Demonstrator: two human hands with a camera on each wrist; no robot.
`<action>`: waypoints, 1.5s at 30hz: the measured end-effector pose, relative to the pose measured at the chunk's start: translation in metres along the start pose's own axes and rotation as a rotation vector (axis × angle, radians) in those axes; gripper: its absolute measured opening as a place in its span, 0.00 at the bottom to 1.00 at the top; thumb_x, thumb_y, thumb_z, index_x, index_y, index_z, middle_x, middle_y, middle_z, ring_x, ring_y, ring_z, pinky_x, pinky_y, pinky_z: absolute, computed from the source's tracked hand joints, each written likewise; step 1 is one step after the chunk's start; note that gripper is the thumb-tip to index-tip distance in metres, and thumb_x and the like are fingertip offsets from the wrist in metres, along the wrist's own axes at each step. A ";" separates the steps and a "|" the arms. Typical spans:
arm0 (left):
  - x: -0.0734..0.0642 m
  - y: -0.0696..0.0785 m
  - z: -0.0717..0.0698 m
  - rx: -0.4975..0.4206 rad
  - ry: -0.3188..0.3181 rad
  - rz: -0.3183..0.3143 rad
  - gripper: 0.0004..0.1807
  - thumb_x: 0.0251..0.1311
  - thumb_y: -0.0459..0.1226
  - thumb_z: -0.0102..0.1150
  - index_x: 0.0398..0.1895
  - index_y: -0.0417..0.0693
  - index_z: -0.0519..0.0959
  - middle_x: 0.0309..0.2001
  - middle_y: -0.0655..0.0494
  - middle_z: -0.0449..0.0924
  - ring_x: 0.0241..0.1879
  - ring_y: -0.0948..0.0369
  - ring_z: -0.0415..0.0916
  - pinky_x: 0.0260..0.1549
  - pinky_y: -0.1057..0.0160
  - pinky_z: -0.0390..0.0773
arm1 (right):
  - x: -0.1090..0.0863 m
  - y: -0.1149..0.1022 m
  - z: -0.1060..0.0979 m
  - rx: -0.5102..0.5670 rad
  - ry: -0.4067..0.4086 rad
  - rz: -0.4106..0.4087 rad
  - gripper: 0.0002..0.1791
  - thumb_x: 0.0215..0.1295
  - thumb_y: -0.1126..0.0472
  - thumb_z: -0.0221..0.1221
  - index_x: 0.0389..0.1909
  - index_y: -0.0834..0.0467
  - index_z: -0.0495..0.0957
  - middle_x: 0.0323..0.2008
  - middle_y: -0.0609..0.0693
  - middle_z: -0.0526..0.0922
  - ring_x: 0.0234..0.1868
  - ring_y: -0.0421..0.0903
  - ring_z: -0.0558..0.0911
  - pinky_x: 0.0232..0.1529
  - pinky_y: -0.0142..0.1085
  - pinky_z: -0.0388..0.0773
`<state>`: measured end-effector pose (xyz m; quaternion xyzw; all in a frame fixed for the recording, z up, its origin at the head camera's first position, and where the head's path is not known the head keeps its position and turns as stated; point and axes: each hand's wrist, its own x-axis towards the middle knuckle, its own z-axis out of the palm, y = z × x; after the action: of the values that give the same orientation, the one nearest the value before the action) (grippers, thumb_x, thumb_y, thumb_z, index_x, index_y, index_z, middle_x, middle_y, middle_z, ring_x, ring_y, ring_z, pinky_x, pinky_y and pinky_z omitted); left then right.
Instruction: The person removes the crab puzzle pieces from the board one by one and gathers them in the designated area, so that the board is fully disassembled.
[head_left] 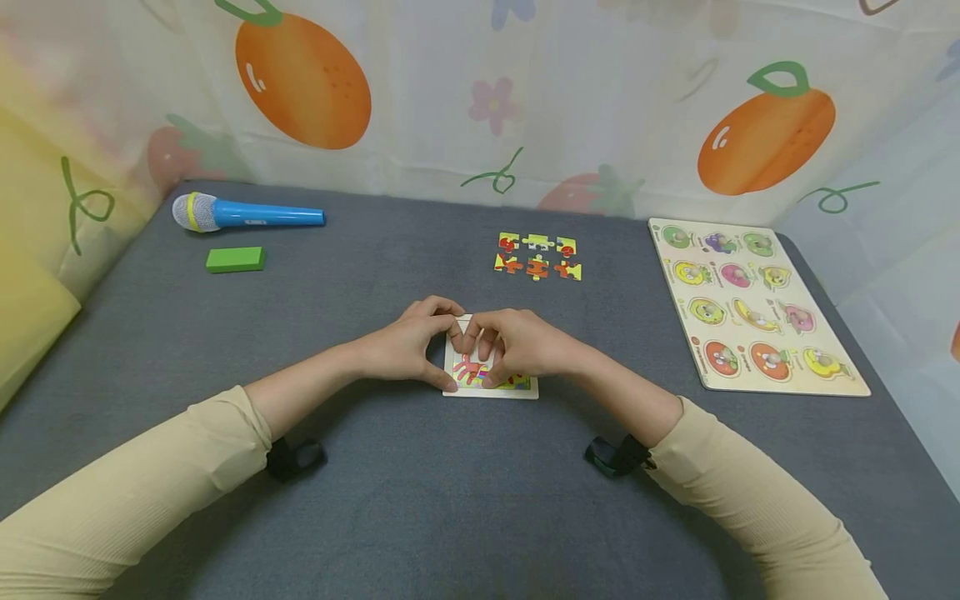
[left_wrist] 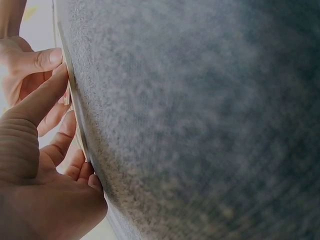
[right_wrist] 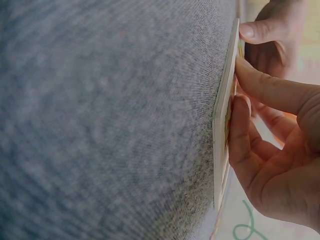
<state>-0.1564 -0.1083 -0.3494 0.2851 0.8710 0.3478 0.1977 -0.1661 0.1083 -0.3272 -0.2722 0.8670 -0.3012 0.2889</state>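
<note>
A small puzzle board [head_left: 491, 394] with a pale frame lies flat on the table, with pink, yellow and green pieces set in its lower part. My left hand [head_left: 401, 343] holds the board's left side, thumb at the lower left corner and fingers toward the top edge. Bent over the middle of the board, my right hand [head_left: 528, 342] has its thumb and fingertips around a puzzle piece [right_wrist: 234, 89] low against the surface. The fingers hide much of the upper part of the picture. Both hands' fingertips nearly meet at the upper left of the board.
Several loose jigsaw pieces [head_left: 537, 242] lie in two rows beyond the board. A fruit puzzle board [head_left: 757, 312] is at the right. At the far left are a blue toy microphone [head_left: 258, 214] and a green block [head_left: 236, 259]. A printed curtain [head_left: 431, 92] hangs behind the table.
</note>
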 end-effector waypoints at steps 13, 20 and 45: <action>0.000 0.000 0.000 0.007 0.001 -0.004 0.22 0.44 0.41 0.78 0.42 0.50 0.78 0.71 0.46 0.58 0.72 0.46 0.53 0.68 0.42 0.60 | 0.000 -0.001 0.001 0.090 -0.013 -0.016 0.23 0.52 0.70 0.70 0.48 0.53 0.76 0.39 0.50 0.84 0.28 0.43 0.82 0.33 0.34 0.78; 0.000 -0.001 0.000 0.009 -0.005 -0.008 0.22 0.45 0.42 0.78 0.42 0.50 0.77 0.71 0.46 0.58 0.72 0.46 0.53 0.68 0.42 0.60 | 0.000 -0.001 0.002 0.101 -0.007 -0.059 0.13 0.61 0.64 0.65 0.46 0.55 0.77 0.39 0.51 0.86 0.31 0.42 0.84 0.35 0.33 0.78; 0.001 -0.002 0.001 0.028 0.001 0.010 0.21 0.45 0.42 0.78 0.39 0.50 0.77 0.70 0.45 0.60 0.70 0.45 0.54 0.68 0.42 0.59 | -0.002 0.005 -0.017 0.423 0.004 0.024 0.12 0.66 0.68 0.60 0.49 0.63 0.74 0.33 0.52 0.82 0.35 0.45 0.85 0.44 0.39 0.84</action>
<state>-0.1572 -0.1089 -0.3513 0.2920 0.8745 0.3365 0.1915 -0.1771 0.1193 -0.3191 -0.1946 0.7883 -0.4735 0.3415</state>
